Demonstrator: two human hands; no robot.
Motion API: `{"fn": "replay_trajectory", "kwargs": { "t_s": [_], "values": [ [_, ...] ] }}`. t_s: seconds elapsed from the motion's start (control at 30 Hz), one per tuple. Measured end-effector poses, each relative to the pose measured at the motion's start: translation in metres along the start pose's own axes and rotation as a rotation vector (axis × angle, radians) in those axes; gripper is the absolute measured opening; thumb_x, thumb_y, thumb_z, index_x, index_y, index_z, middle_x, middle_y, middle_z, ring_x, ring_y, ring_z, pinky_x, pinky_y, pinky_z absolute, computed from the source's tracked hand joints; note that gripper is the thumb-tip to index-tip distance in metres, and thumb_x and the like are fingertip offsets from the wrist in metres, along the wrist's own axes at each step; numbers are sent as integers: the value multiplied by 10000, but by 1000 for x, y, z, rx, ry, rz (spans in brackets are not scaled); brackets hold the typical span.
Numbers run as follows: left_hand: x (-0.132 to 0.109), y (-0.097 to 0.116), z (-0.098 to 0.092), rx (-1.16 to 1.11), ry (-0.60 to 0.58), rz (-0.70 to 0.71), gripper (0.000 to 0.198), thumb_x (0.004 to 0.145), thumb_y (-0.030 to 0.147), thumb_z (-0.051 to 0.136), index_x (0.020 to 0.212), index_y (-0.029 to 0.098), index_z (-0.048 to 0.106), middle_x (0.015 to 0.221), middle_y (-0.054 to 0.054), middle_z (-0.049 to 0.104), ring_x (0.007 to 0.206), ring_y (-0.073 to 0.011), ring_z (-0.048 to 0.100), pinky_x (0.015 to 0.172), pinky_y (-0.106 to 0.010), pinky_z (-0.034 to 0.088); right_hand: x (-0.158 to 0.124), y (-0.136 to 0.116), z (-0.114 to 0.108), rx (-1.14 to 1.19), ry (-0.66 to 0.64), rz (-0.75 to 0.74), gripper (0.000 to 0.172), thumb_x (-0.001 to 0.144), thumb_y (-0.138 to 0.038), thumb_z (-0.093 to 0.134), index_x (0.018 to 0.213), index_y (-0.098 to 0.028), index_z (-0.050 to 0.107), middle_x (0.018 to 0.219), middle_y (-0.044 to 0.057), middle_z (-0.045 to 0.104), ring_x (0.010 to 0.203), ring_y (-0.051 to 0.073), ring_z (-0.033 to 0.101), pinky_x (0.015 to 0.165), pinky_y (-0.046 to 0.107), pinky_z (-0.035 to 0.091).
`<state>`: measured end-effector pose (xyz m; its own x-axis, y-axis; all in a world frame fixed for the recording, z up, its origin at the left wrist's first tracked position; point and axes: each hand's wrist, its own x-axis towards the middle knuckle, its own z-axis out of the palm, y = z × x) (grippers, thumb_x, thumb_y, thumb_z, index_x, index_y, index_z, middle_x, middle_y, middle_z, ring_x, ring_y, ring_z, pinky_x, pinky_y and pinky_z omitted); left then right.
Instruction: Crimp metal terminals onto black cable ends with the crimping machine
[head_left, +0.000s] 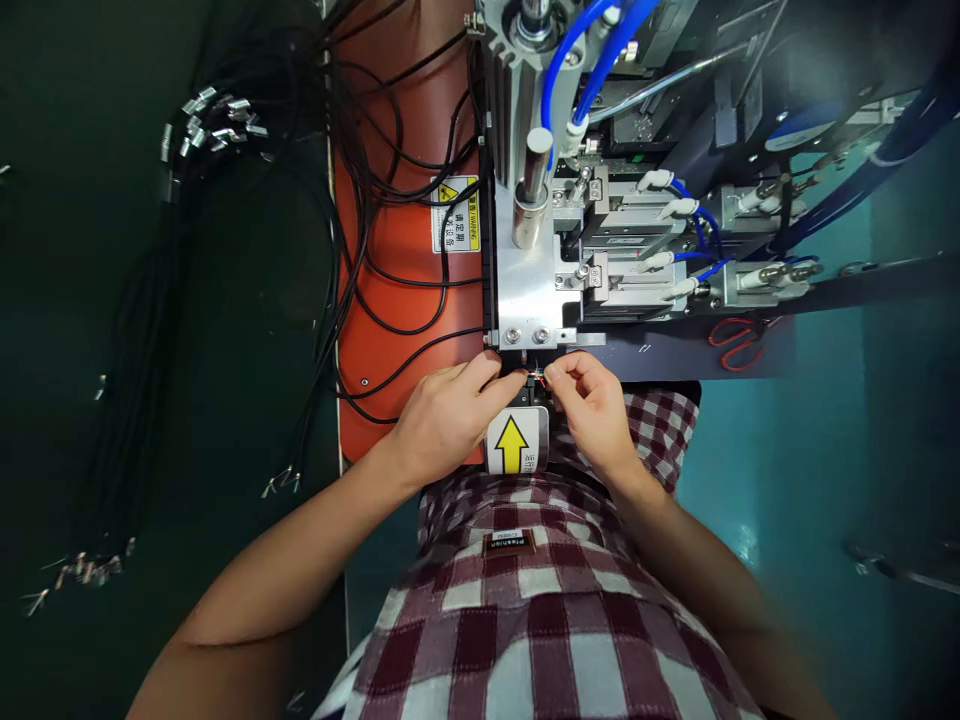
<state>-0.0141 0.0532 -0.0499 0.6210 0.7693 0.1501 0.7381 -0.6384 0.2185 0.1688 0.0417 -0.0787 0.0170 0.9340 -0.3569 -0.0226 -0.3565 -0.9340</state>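
My left hand (454,415) is closed at the front of a metal machine (528,300), its index finger and thumb reaching toward the stripped end of a cable. Thin coloured wires (538,376) fan out there. My right hand (592,402) pinches those wire ends between thumb and fingertips, just right of the left fingertips. A black cable (431,350) runs over the orange plate toward my left hand; its stretch under the fingers is hidden. Just below both hands is a white label with a yellow arrow (512,445).
Black cables (360,200) loop across the orange plate (405,290). Bundles of cables with metal connectors (196,130) lie on the dark surface at left. Blue air tubes (559,70) rise from the machine. Red-handled scissors (739,345) lie at right.
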Motion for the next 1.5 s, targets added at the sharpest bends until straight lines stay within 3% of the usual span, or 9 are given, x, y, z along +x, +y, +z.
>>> {"fn": "replay_trajectory", "kwargs": {
  "t_s": [0.5, 0.8, 0.87, 1.07, 1.2, 1.37, 1.5],
  "values": [
    [3, 3, 0, 118, 99, 98, 247, 951, 173, 428, 1039, 153, 658, 713, -31, 589, 571, -146, 527, 524, -267, 422, -3, 6, 7, -53, 73, -86, 174, 866, -299, 578, 744, -192, 516, 608, -48, 452, 511, 98, 361, 484, 252, 304],
    [3, 2, -1, 87, 96, 88, 236, 947, 168, 440, 1049, 150, 653, 731, -30, 596, 590, -148, 540, 544, -269, 435, -3, 24, 10, -171, 173, -334, 127, 911, -247, 531, 793, -200, 521, 728, -9, 509, 650, 135, 470, 618, 280, 396],
    [3, 2, 0, 81, 88, 82, 241, 950, 169, 435, 1053, 153, 652, 732, -30, 597, 593, -146, 542, 549, -268, 437, -2, 24, 9, -158, 160, -325, 124, 909, -256, 537, 798, -201, 526, 730, -8, 509, 645, 136, 469, 609, 280, 396],
    [1, 1, 2, 67, 81, 71, 247, 953, 175, 424, 1052, 162, 650, 756, -37, 605, 613, -147, 554, 558, -268, 440, -3, 20, 12, 54, 91, -111, 166, 892, -331, 563, 789, -211, 508, 601, -52, 442, 486, 106, 384, 455, 250, 319],
    [1, 0, 2, 60, 83, 85, 239, 949, 171, 436, 1048, 157, 652, 745, -33, 596, 616, -148, 551, 564, -267, 434, -1, 18, 7, 81, 37, -52, 175, 881, -345, 582, 787, -202, 544, 610, -47, 468, 500, 104, 406, 480, 251, 336],
    [2, 0, 2, 71, 75, 89, 262, 961, 178, 405, 1053, 165, 650, 757, -38, 599, 627, -147, 553, 570, -264, 433, 4, 16, -4, -10, 15, -119, 184, 888, -355, 565, 824, -186, 601, 684, -19, 545, 553, 113, 461, 533, 262, 377],
    [2, 0, 2, 47, 83, 91, 248, 948, 159, 426, 1043, 144, 654, 758, -41, 597, 621, -147, 550, 561, -261, 428, 4, 13, -4, -214, 87, -233, 119, 872, -291, 593, 805, -192, 599, 671, -22, 537, 571, 119, 453, 555, 264, 389]
  ]
}}
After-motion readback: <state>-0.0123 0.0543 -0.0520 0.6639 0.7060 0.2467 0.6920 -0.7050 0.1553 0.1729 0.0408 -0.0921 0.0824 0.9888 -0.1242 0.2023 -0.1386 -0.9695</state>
